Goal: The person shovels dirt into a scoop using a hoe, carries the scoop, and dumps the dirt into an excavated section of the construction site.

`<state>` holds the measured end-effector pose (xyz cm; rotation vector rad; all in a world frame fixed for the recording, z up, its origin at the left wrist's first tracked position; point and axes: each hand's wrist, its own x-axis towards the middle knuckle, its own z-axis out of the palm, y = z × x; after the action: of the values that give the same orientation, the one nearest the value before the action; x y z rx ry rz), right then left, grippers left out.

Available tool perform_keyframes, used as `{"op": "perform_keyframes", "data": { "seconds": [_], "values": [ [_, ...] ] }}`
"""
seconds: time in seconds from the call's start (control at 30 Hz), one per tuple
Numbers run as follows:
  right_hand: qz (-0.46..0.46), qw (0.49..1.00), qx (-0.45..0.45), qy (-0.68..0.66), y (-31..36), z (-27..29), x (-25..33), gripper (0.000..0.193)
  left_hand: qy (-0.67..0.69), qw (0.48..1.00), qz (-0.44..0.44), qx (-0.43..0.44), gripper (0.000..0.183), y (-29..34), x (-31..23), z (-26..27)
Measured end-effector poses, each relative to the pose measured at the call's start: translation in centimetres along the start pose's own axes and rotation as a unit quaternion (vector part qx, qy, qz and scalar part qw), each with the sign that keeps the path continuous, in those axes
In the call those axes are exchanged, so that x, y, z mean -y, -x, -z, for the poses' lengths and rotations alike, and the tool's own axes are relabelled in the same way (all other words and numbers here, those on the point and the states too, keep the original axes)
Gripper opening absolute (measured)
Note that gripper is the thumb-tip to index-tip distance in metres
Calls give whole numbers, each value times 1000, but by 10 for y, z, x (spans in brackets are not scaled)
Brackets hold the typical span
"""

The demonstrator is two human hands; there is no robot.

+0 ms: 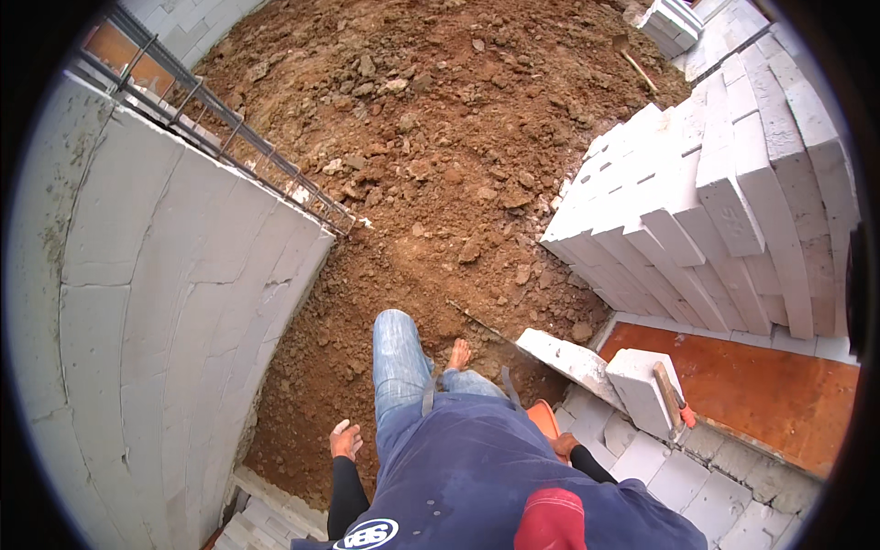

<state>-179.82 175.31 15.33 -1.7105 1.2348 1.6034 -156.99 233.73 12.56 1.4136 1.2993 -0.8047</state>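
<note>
Container [543, 419], orange, by the person's right hip. Only a slice of wall and edge shows; the navy shirt [500, 467] covers the rest. Contents out of sight; depth and base cannot be judged.

Right hand [562, 446] closed on the container's near edge, fingertips mostly hidden. Dark sleeve behind it, partly lost behind the shirt.

Left hand [346, 440] hangs over brown soil [403, 266], nothing visible in it, fingers loosely bent and apart, pale smears on them.

Legs in blue jeans [398, 353]; one bare foot [459, 354] seen, the other hidden. Red item [551, 522] low in view, cut by the lower edge; kind unclear.

Right side: white block [642, 390] on a low wall, wooden-and-red-handled tool [674, 396] against it, working end hard to make out. Stacked pale blocks [697, 220] beyond, washed out by glare on top, cropped by the dark fisheye rim. Left: block wall [174, 302], steel bar cage [234, 124] along its top, far end cropped.
</note>
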Motion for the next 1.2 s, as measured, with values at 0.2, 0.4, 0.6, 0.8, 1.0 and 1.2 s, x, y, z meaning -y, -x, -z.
{"op": "perform_keyframes", "data": {
  "seconds": [0.2,0.4,0.6,0.8,1.0,1.2],
  "values": [
    [24,1000,-16,5,33,26,74,118,-220,975,18,26,44,-65,-9,19],
    [-5,999,-21,-49,58,46,139,110,-53,996,52,47,52,-79,-181,-30],
    [-27,993,-83,-84,95,99,247,109,-340,928,-105,113,65,-94,-411,-109],
    [-21,964,-160,-212,81,119,301,106,-233,913,-231,244,65,-10,-592,-289],
    [-30,906,-125,-404,30,196,366,102,-292,863,-329,250,52,-65,-688,-388],
    [40,876,-260,-405,-7,365,404,65,-296,949,-61,85,44,-93,-722,-330]
  ]
}}
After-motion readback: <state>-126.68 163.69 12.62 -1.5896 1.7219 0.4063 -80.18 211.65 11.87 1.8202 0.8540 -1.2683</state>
